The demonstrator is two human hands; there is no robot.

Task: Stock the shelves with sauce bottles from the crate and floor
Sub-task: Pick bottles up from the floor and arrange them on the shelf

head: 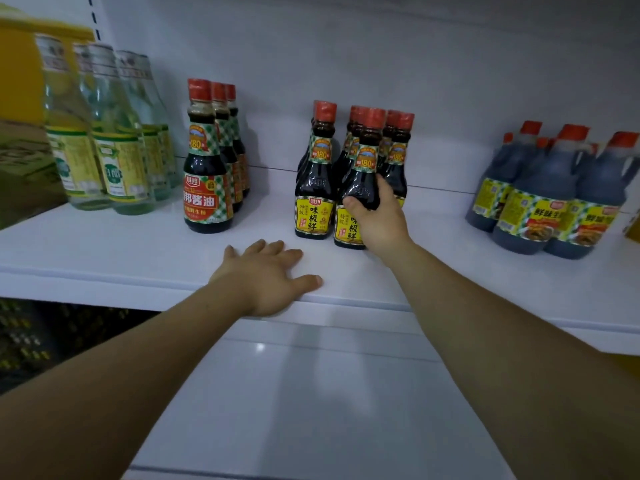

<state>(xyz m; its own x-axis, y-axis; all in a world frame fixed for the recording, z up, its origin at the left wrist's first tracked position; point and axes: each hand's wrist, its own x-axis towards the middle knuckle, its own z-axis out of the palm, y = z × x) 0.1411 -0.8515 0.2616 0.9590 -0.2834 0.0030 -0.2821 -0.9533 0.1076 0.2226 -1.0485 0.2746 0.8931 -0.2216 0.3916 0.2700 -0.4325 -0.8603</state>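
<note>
Right hand [377, 216] clamped round a sauce bottle [363, 157], which stands mid-shelf towards the front edge.
Left hand [266, 275] lies flat, fingers spread, on the shelf [104, 251] at its front edge. The held bottle fronts a yellow-label cluster [315, 188] reading 味极鲜, neck bands "180". Towards the left end, red-label bottles [207, 181] read 邦酱油 (first character unclear). Stocking looks well under way. Crate and floor are out of view, so I can't judge what's left.

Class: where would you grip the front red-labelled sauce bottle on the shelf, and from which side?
Probably round the narrow shoulder of the red-labelled bottle, coming from the front: it stands upright, matching bottles crowd behind it, nothing stands before it.
</note>
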